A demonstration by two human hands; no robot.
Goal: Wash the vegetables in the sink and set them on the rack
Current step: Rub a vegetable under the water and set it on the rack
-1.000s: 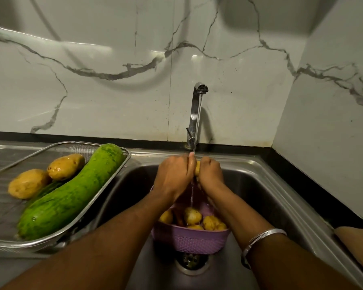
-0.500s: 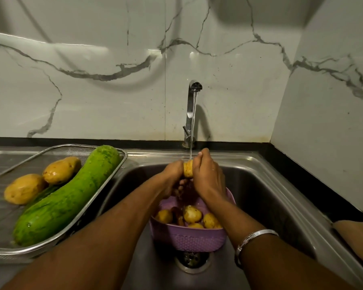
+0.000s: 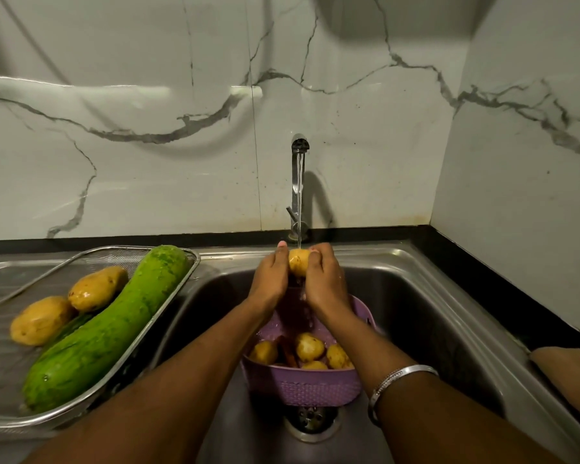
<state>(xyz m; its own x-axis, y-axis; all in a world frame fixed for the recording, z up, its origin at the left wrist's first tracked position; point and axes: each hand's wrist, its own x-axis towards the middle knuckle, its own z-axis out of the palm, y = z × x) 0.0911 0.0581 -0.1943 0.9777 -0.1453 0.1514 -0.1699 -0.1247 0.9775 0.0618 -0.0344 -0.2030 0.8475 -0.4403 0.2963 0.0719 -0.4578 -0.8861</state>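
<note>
A person's left hand (image 3: 269, 279) and right hand (image 3: 325, 283) pinch a small potato (image 3: 298, 261) between them under the tap's (image 3: 298, 182) running stream, above a purple basket (image 3: 302, 385) of unwashed potatoes in the sink (image 3: 426, 296). Turning it beneath the water, with each grip snug on the slick skin, should clean every side before it joins the gourd (image 3: 108, 329) on the rack (image 3: 168, 306).

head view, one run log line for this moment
step: rinsing | left hand + right hand: hold potato under tap | rack: two potatoes, gourd

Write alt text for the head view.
Both hands, left hand and right hand, hold a small yellow potato under the running steel tap, above a purple plastic basket of potatoes in the steel sink.
</note>
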